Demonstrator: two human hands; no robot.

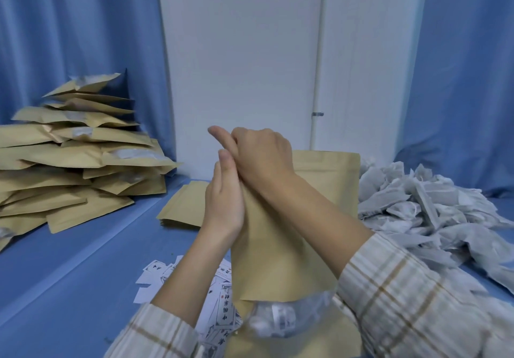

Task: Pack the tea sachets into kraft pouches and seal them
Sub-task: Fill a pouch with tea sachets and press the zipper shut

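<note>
Nearest us, the kraft pouch (281, 252) stands upright, long axis vertical. We press its top corner between our left hand (222, 196), fingers straight, and our right hand (264, 157), curled over (both touching); the unsealed edge runs rightward.

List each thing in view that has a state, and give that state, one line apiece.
held kraft pouch: upright, top edge pressed between both hands
left hand: fingers straight, flat against the pouch
right hand: curled over the pouch top
filled pouches: stacked in a pile
empty pouches: lying flat
tea sachets: loose heap
paper labels: scattered
</note>
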